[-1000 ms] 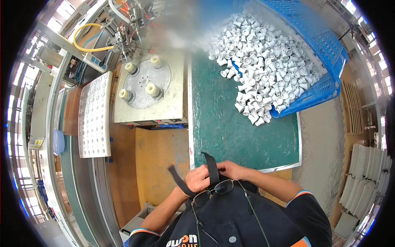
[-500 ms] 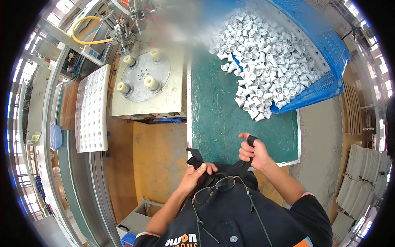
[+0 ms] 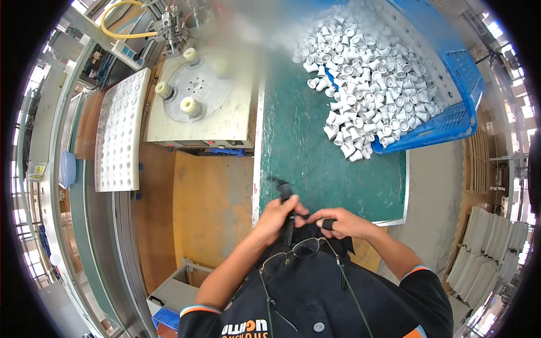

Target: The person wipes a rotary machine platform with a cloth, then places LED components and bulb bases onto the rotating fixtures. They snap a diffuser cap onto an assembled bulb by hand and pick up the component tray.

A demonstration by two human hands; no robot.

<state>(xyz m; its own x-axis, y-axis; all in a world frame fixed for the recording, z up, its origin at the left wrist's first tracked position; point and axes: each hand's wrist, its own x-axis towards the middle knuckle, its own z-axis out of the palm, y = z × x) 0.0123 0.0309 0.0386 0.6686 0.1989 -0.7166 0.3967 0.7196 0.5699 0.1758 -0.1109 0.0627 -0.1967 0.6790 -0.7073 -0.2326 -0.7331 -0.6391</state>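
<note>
In front of my waist, my left hand (image 3: 278, 218) is closed around a folded black strap (image 3: 284, 191), whose upper end sticks up past the thumb and is smeared by motion. My right hand (image 3: 345, 223) has come close against it from the right, fingers bent in a pinch toward the same strap. A black band (image 3: 327, 224) shows at the fingers of my right hand. Behind both hands lies black cloth (image 3: 315, 236) at my waist; the strap's lower part merges with it. Just below, a pair of glasses (image 3: 306, 248) hangs on a cord over my dark shirt.
The green tabletop (image 3: 315, 169) carries a heap of small white cup-shaped parts (image 3: 377, 84), spilling from a tipped blue crate (image 3: 451, 127). On the left stands a machine with a round turntable (image 3: 197, 84) bearing pale posts, beside a white perforated tray (image 3: 121, 135).
My right hand has moved left and my left hand slightly up and right, so the two now meet at the strap. The turntable's posts have turned to new positions. The view has shifted slightly.
</note>
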